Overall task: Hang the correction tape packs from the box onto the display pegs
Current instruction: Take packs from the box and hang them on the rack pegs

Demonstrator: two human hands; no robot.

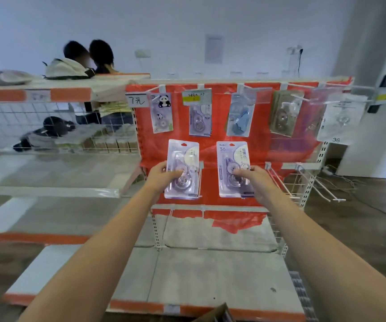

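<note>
I hold two lilac correction tape packs up in front of the red display panel [210,140]. My left hand [164,176] pinches the left pack [184,156] at its lower left side. My right hand [253,180] pinches the right pack [231,159], marked 36, at its lower right. Both packs are upright at the lower peg row. Several packs hang on the upper pegs, among them a panda pack [161,112] and a blue one [241,115]. A corner of the cardboard box [217,313] shows at the bottom edge.
White empty pegs [280,182] stick out to the right of my right hand, and more pegs [320,189] further right. Grey shelves [210,273] lie below the panel. Two people [89,59] stand behind the left wire-basket shelf [47,126].
</note>
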